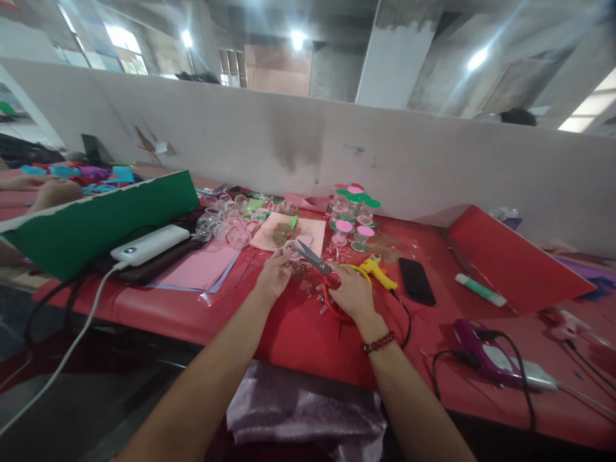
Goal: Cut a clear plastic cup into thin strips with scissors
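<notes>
- Gripping red-handled scissors (312, 255) in the right hand (352, 290), fingers closed round the handles; blades point away and left, toward the left hand (274, 276).
- Left hand: fingers pinched on a small clear plastic piece (289, 249), which sits at the fingertips, right by the scissor tips. Exact shape hard to tell.
- Just beyond both hands: light pink sheet (315, 232) with scraps on it.
- Beyond left hand, to its left: pile of clear plastic cups (228, 221). Nearer, left of that hand: pink paper (195, 268).
- Beyond right hand: stacked cups with pink and green discs (353, 228).
- Right of right hand: yellow glue gun (382, 274), then black phone (417, 281).
</notes>
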Motion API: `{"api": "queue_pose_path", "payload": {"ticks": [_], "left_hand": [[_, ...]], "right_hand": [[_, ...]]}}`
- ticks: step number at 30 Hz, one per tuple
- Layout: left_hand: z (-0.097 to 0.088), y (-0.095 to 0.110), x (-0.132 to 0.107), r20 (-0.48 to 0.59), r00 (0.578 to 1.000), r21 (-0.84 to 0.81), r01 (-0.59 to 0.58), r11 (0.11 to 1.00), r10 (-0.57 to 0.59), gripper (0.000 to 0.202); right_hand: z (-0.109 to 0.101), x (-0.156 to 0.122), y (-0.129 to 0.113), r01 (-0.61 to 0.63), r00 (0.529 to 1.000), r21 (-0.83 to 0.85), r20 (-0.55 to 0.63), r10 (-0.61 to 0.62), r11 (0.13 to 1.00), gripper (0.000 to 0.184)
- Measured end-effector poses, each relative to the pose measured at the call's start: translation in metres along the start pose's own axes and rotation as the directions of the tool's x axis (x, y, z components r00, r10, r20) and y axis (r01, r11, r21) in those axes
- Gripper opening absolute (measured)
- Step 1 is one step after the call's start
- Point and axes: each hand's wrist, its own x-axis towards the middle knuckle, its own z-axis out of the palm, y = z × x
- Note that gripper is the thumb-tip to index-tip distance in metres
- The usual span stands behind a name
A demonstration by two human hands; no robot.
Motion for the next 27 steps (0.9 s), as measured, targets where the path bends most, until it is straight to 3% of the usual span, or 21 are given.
{"api": "queue_pose_path", "payload": {"ticks": [7, 27], "left_hand": [[0.0018, 0.0017, -0.001, 0.033, 0.999, 0.001, -0.018, 1.0, 0.018, 0.041], [-0.0022, 0.0016, -0.001, -0.03, 1.0, 0.07, 0.011, 0.997, -0.009, 0.029]], "right_hand": [[0.0001, 0.0002, 0.0005, 0.009, 1.0, 0.007, 0.006, -0.009, 1.0, 0.048], [-0.0023, -0.0005, -0.0026, -0.001, 0.998, 0.016, 0.068, 0.0, 1.0, 0.041]]}}
